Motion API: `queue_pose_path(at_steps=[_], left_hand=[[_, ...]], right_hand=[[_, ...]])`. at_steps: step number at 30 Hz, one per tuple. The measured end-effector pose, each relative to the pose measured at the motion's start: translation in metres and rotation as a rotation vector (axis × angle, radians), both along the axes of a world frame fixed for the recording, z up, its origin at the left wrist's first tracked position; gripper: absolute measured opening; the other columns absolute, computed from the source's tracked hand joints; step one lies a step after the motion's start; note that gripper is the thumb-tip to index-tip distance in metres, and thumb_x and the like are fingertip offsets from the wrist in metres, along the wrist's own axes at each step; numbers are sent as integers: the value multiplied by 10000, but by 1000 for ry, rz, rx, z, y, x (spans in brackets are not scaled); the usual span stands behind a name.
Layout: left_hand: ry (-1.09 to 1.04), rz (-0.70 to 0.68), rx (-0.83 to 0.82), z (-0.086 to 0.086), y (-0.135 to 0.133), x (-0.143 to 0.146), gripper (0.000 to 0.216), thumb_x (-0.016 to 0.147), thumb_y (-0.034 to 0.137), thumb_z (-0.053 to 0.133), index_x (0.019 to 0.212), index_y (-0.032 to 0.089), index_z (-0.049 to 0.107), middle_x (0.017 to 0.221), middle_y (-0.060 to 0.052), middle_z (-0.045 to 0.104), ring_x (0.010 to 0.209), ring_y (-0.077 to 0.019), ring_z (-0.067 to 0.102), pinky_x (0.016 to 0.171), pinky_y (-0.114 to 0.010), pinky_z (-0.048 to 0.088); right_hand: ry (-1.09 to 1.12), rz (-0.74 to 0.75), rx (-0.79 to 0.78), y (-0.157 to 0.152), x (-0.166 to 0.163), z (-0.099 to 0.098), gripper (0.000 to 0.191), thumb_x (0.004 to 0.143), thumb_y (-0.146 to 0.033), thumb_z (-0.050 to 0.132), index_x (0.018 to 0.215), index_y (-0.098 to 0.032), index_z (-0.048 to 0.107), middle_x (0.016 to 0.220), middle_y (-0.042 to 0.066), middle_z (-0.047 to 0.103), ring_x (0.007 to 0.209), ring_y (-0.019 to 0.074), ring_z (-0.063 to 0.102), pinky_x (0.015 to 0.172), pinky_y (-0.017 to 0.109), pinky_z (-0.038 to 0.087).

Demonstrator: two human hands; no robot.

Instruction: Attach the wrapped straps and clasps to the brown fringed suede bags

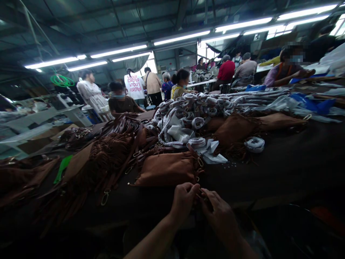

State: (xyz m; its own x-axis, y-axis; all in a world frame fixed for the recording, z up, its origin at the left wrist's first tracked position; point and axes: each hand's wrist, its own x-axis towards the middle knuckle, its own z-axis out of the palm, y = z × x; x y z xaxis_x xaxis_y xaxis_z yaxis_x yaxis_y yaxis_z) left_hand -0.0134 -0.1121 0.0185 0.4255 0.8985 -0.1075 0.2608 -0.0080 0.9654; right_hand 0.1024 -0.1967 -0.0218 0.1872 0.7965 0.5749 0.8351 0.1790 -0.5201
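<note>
My left hand (183, 199) is closed, thumb and fingertips pinched together at the table's front edge. Close beside it, my right hand (217, 208) curls its fingers inward, the tips meeting at the same spot. Whatever small piece lies between them is too dark and too covered to name. Just beyond my fingers lies a brown leather bag (165, 168), flat on the table, with gold-coloured metal clips (199, 162) at its right side. Tiny white bits (229, 165) are scattered to the right of it.
Fringed brown bags (107, 154) and straps with metal clips are heaped on the left, near a green strip (63, 168). Wrapped strap coils (198, 123) are piled behind the bag. A single wrapped coil (254, 144) lies right. Several people sit or stand beyond the table.
</note>
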Motion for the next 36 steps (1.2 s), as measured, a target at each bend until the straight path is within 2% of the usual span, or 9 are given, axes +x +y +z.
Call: queue_pose_path(at_steps=[3,5,8,11,14,17,24,31,36], left_hand=[[25,-24,24,2,1,1,458,806,542,536,676,112,624,536,-2,548,461,-101,475,431,-191,339],[71,-38,111,5,2,-1,457,856,526,473,685,128,617,564,-9,559,496,-110,492,463,-202,360],[221,13,482,8,2,-4,329,895,417,460,749,164,611,703,-31,599,665,-152,548,640,-261,436],[385,68,881,5,1,-5,101,812,268,601,875,189,598,907,-61,612,906,-215,537,869,-367,417],[495,62,1062,-4,5,0,150,778,215,633,917,198,581,987,-65,597,990,-229,507,940,-397,384],[578,37,1111,-9,10,6,120,795,232,614,906,203,578,949,-51,600,945,-214,516,904,-377,394],[679,74,1061,-11,16,14,99,793,268,598,874,212,593,891,-41,598,864,-224,511,815,-384,390],[603,67,1086,-18,23,15,27,799,205,582,781,202,601,808,-29,611,806,-196,523,768,-346,392],[558,71,1098,-20,25,13,43,789,183,588,803,202,624,813,-31,620,802,-191,536,776,-344,400]], right_hand=[[-23,-60,26,3,-1,0,278,877,-264,492,1129,-171,563,957,78,664,856,194,648,740,308,526],[-25,-82,48,8,3,2,262,867,-260,497,1096,-163,579,938,79,666,843,193,646,744,309,520],[-21,-97,38,18,16,6,241,859,-239,489,1060,-160,597,926,78,667,832,185,641,756,305,513],[-51,-103,24,31,31,7,250,846,-233,493,1052,-157,613,921,77,672,820,186,637,758,313,514],[-97,-72,29,43,38,4,269,843,-231,500,1070,-148,618,939,81,676,840,190,637,778,320,516],[-146,-65,77,53,39,0,264,858,-236,501,1066,-129,625,965,98,680,877,199,637,803,327,516],[-196,-33,127,65,43,-7,261,884,-238,473,1069,-145,631,987,96,687,896,192,639,801,318,521],[-207,37,113,70,48,-6,265,874,-201,477,1087,-150,628,1000,91,683,918,190,635,831,330,523],[-224,64,124,72,47,-7,278,882,-189,454,1088,-161,638,992,92,688,908,189,638,819,337,532]])
